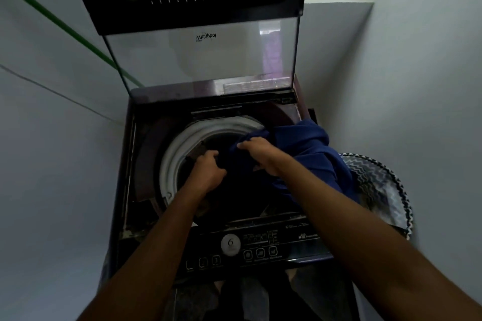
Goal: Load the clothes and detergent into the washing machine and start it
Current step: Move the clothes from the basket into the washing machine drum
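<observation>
Hands point(234, 161) grip blue garment point(307, 154) over drum point(177, 154) (lid point(203, 60) up); basket point(378, 185) rt.

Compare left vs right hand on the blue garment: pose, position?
The left hand is fisted on dark cloth over the drum opening; the right hand pinches the blue garment nearer the drum's right rim. The left grip sits lower in frame; the right sits higher. Both hold fabric above the drum.

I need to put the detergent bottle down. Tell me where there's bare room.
The only bare patch is the washer's top deck, left of the white tub ring. The drum mouth is crowded: both hands grip the blue garment, which drapes over the right rim.
</observation>
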